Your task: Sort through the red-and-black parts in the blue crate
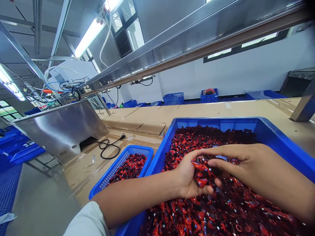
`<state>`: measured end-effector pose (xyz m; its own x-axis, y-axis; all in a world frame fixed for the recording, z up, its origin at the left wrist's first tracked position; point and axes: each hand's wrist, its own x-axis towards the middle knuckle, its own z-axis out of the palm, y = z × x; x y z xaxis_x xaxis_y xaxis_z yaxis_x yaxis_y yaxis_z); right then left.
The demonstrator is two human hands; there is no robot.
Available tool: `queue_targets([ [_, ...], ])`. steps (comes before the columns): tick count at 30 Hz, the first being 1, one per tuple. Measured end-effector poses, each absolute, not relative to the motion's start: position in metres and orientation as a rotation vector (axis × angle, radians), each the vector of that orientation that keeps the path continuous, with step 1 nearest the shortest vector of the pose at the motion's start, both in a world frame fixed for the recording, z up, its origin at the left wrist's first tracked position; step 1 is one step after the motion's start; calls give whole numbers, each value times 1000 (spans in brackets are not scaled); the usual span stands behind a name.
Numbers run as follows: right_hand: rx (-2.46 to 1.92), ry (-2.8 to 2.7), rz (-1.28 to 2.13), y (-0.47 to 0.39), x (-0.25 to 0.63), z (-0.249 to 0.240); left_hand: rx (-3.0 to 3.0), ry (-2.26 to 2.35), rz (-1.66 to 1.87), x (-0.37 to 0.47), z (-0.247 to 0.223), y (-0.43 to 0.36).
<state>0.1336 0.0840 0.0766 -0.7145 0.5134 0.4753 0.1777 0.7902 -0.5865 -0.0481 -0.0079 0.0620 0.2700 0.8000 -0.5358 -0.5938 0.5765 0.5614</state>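
A large blue bin (275,137) in front of me is heaped with small red-and-black wired parts (221,209). My left hand (189,177) lies palm up over the heap, fingers curled around a clump of these parts. My right hand (236,160) comes in from the right, palm down, with its fingers resting on top of that same clump. Both hands meet over the middle of the bin. A smaller blue perforated basket (118,165) to the left holds more of the same parts (130,165).
The bins sit on a cardboard-covered bench (152,118). A bent steel sheet (59,127) stands at the left with a black power cord and plug (110,147) beside it. A steel rail (197,36) runs overhead. More blue crates (173,98) line the far wall.
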Motion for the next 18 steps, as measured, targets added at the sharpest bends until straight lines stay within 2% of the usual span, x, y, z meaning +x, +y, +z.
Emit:
queue_targets([
  [6,-817,-2142,910,77,129,82,299,793,992,-47,59,-10],
  [10,-907,-1924,1278,71,125,86,274,781,995,-49,61,-10],
  [14,-717,-1450,1711,70,128,94,256,739,992,-52,64,-11],
  [18,-485,-1331,1905,71,136,99,257,742,954,-54,64,-11],
])
